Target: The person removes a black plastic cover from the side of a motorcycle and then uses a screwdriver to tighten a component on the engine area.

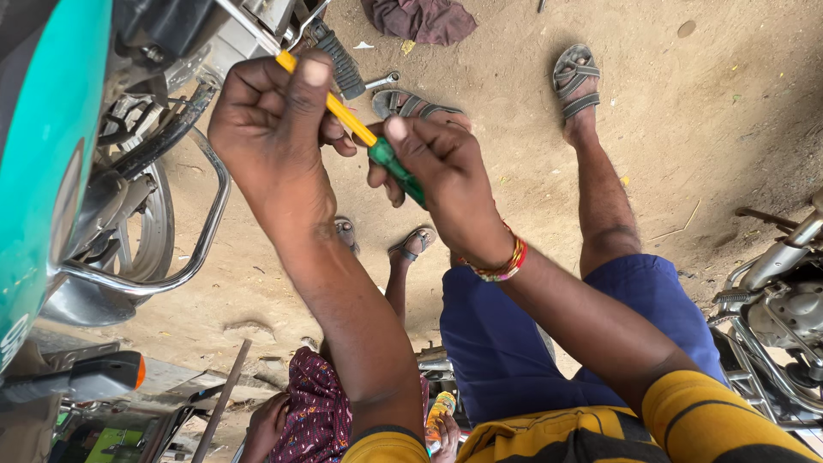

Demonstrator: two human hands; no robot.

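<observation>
1. The teal motorcycle fills the far left, chrome crash guard curving out, so the engine side sits within easy reach.
2. Left hand is fisted round the yellow shaft, steadying the tip up at the engine.
3. Right hand is closed on the green handle, placed for turning.
4. The screwdriver runs diagonally between both fists.
</observation>
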